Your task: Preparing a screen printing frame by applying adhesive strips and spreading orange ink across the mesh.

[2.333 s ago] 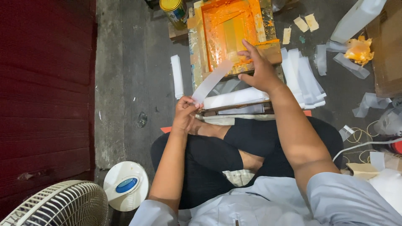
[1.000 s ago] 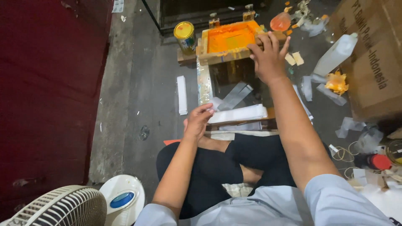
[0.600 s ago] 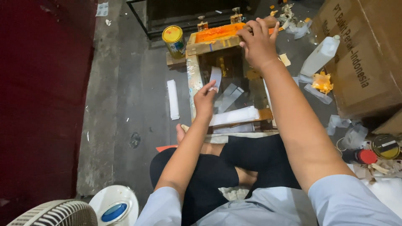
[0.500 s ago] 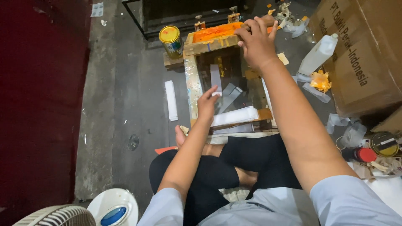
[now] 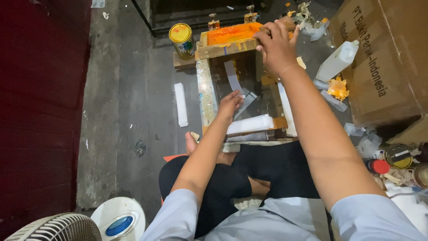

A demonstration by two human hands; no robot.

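Left hand (image 5: 229,103) now lower, fingers loose over pale strip (image 5: 232,78) (dim concrete floor (image 5: 129,111)); right hand (image 5: 276,47) gripping orange-stained screen frame (image 5: 227,42).

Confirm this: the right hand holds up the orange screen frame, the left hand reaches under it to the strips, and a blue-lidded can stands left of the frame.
Wrong on one point: the can has a yellow lid, as the head view shows. The rest stands.
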